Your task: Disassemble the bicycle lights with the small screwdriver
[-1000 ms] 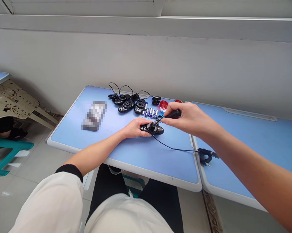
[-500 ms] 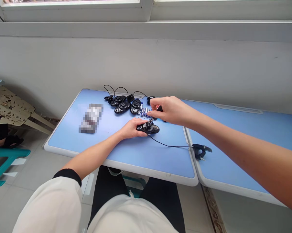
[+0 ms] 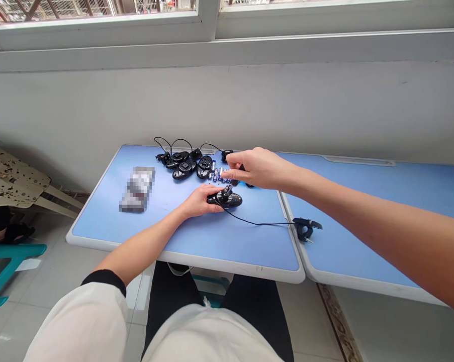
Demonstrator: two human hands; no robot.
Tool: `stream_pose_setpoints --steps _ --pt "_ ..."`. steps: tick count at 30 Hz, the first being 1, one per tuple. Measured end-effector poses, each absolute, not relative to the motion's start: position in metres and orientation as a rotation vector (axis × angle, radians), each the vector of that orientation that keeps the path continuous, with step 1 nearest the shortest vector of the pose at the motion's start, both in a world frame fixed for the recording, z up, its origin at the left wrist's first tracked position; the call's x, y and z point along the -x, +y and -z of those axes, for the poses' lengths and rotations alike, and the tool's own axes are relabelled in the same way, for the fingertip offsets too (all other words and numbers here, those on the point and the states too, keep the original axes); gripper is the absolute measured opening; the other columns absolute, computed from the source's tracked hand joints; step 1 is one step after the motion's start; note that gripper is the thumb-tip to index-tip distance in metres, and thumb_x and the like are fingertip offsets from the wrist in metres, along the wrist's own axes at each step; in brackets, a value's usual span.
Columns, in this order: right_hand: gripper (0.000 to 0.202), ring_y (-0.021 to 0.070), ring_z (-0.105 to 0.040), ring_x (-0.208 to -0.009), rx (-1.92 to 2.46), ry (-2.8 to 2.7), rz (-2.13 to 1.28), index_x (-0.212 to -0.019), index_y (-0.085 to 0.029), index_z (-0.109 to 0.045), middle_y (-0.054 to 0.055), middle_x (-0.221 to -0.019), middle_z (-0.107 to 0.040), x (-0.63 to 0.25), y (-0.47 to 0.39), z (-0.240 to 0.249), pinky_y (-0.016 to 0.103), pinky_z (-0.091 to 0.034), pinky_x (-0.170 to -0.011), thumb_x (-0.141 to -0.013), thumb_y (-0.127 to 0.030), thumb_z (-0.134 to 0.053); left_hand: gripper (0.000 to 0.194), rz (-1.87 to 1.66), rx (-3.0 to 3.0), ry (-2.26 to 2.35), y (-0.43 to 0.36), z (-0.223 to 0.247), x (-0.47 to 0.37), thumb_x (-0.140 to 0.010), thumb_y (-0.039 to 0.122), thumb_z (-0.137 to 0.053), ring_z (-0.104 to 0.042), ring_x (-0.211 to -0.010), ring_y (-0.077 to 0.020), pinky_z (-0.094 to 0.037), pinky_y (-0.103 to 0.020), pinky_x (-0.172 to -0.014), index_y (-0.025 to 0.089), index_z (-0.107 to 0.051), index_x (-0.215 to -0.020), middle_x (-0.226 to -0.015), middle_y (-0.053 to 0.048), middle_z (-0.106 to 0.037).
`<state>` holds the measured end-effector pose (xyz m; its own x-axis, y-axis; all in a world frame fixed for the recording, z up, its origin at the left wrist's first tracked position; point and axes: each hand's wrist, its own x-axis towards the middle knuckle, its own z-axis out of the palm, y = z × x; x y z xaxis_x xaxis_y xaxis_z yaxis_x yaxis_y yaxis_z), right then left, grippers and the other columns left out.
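Note:
My left hand [image 3: 203, 200] steadies a black oval corded device [image 3: 232, 200] on the blue table, its fingers and thumb gripping the left end. Above the device, my right hand [image 3: 251, 168] is closed around a black-handled tool [image 3: 242, 169] that looks like a screwdriver. Its lower end points at the device's top, though contact cannot be made out. From the device a thin black cable [image 3: 257, 223] runs right to a black clamp [image 3: 305, 229] at the table joint. Behind my hands lie several small blue-and-silver batteries [image 3: 216, 174], partly covered by the right hand.
Several similar black oval devices [image 3: 184, 169] with looped cables sit towards the back of the table [image 3: 174, 234]. A pixelated grey object [image 3: 137, 189] lies on the left. A second table [image 3: 362, 201] adjoins on the right. The wall and window frame rise behind.
The view has tilted up slightly and shifted, so the table things appear a little further left. Both hands keep their hold, with the right hand still over the device.

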<state>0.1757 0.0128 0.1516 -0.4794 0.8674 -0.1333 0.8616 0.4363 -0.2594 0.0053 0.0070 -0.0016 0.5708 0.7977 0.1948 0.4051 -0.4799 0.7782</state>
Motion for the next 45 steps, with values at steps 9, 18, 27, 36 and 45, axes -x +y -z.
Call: stream_pose_setpoints --steps 9,18,27,36,45 --pt "0.017 0.0121 -0.047 -0.062 1.480 -2.643 -0.620 -0.075 -0.021 -0.046 -0.001 -0.075 -0.058 -0.180 0.013 -0.154 0.025 -0.029 -0.055 -0.078 -0.031 -0.059 0.045 -0.724 -2.105 0.929 0.008 0.000 -0.004 -0.070 0.030 -0.075 -0.056 -0.096 -0.0221 -0.041 -0.037 -0.092 0.018 -0.066 -0.112 -0.102 -0.006 -0.067" --pt "0.015 0.0112 -0.047 -0.065 1.539 -2.626 -0.598 -0.077 -0.021 -0.047 0.000 -0.082 -0.061 -0.180 0.011 -0.154 0.025 -0.030 -0.056 -0.071 -0.018 -0.061 0.049 -0.714 -2.084 0.959 0.006 -0.002 -0.005 -0.069 0.029 -0.076 -0.055 -0.099 -0.0224 -0.041 -0.038 -0.094 0.019 -0.065 -0.115 -0.103 -0.006 -0.066" --pt "0.013 0.0118 -0.047 -0.063 1.568 -2.561 -0.556 -0.071 -0.021 -0.048 0.000 -0.076 -0.059 -0.178 0.007 -0.154 0.026 -0.029 -0.055 -0.071 -0.020 -0.061 0.049 -0.704 -2.084 0.979 0.006 -0.002 -0.005 -0.069 0.032 -0.075 -0.055 -0.097 -0.0224 -0.042 -0.037 -0.090 0.019 -0.065 -0.115 -0.102 -0.005 -0.066" --pt "0.016 0.0125 -0.048 -0.063 1.624 -2.568 -0.658 -0.074 -0.022 -0.051 -0.001 -0.074 -0.059 -0.179 0.008 -0.158 0.026 -0.031 -0.054 -0.064 -0.012 -0.059 0.047 -0.704 -2.090 0.976 0.006 -0.004 -0.005 -0.069 0.031 -0.075 -0.055 -0.097 -0.0220 -0.042 -0.036 -0.089 0.021 -0.066 -0.114 -0.101 -0.005 -0.066" --pt "0.014 0.0120 -0.046 -0.056 1.547 -2.383 -1.016 -0.078 -0.023 -0.061 -0.002 -0.062 -0.055 -0.193 0.015 -0.151 0.026 -0.032 -0.051 -0.065 -0.020 -0.066 0.051 -0.702 -2.093 0.972 0.007 -0.003 -0.005 -0.070 0.033 -0.074 -0.056 -0.096 -0.0221 -0.042 -0.036 -0.091 0.019 -0.064 -0.118 -0.102 -0.005 -0.066"
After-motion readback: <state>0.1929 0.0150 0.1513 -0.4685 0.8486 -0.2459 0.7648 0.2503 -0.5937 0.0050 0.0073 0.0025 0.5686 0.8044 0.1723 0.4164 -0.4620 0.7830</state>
